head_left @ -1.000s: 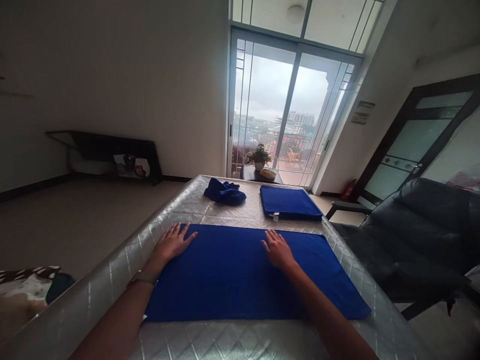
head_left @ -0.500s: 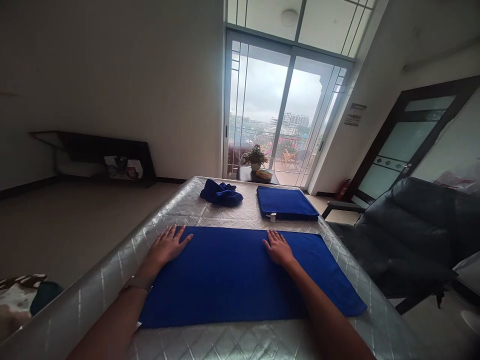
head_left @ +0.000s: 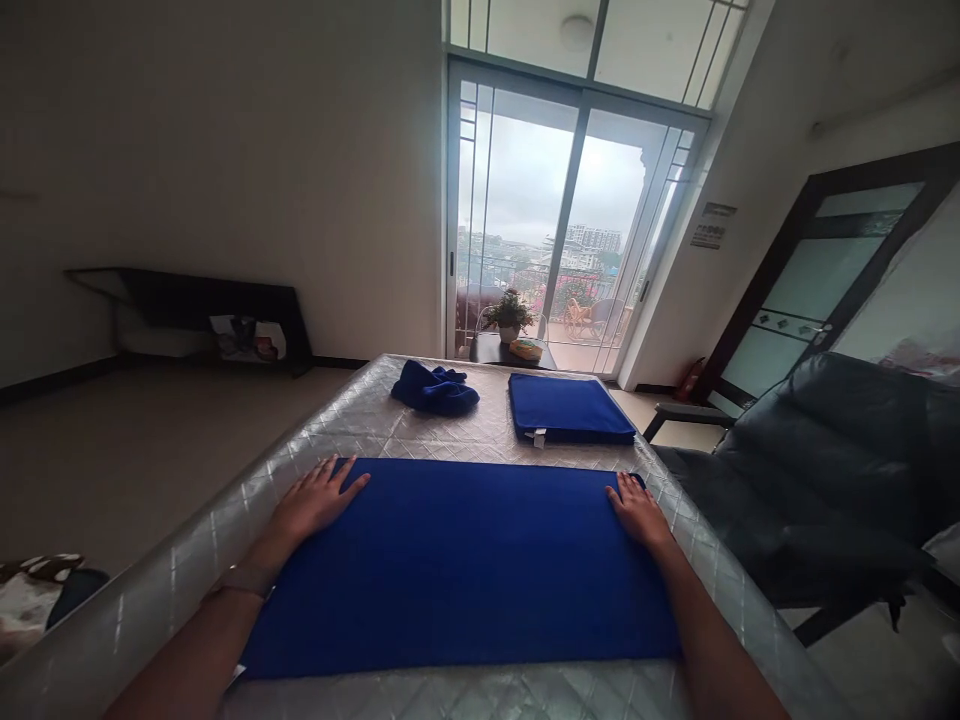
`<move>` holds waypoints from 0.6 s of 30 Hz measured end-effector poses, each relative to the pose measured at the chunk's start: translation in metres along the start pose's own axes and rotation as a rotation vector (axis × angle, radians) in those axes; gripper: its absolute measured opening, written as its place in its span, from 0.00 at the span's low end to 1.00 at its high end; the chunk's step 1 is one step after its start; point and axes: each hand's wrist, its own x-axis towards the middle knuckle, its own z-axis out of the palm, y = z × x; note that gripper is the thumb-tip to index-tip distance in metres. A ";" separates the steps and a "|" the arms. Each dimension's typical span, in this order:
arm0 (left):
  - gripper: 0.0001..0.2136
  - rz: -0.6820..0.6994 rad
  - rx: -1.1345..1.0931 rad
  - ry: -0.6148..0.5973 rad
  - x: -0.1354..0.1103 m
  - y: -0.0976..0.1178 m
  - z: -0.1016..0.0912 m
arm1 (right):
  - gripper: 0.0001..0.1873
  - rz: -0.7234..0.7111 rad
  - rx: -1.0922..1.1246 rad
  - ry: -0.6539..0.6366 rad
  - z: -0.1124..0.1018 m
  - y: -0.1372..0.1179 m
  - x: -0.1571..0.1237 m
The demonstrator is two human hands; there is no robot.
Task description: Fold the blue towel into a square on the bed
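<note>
A blue towel (head_left: 480, 560) lies flat and smooth across the near part of the covered table. Resting on its far left corner is my left hand (head_left: 316, 500), palm down with the fingers spread. My right hand (head_left: 637, 507) lies flat on the far right corner, fingers stretched out. Neither hand grasps anything. Beyond the towel, a crumpled blue cloth (head_left: 435, 388) sits on the left. A neat stack of folded blue towels (head_left: 570, 408) with a white tag is on the right.
A silvery quilted-pattern cover (head_left: 352, 425) drapes the table. To the right stands a dark armchair (head_left: 817, 470). Behind the table, a small dark table holds a potted plant (head_left: 510, 315) before the sliding glass door. A black bench-like piece (head_left: 217, 310) stands by the left wall.
My right hand has slid right along the towel's far edge to its corner. The left hand stays on the far left corner. The view has shifted slightly.
</note>
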 end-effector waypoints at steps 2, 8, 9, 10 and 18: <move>0.37 -0.035 0.019 -0.016 0.000 0.000 0.000 | 0.37 0.001 0.001 0.004 0.002 0.000 0.002; 0.36 -0.044 0.038 -0.034 -0.002 0.004 -0.004 | 0.36 -0.007 0.000 0.018 0.003 0.002 0.004; 0.36 -0.046 0.047 -0.041 -0.002 0.004 -0.004 | 0.36 -0.004 -0.001 0.018 0.002 0.002 0.004; 0.35 -0.047 0.057 -0.050 -0.002 0.004 -0.005 | 0.35 0.001 -0.001 0.016 0.001 0.002 0.003; 0.35 -0.027 0.064 -0.086 -0.001 0.001 -0.006 | 0.33 0.043 0.044 0.018 0.001 0.007 0.004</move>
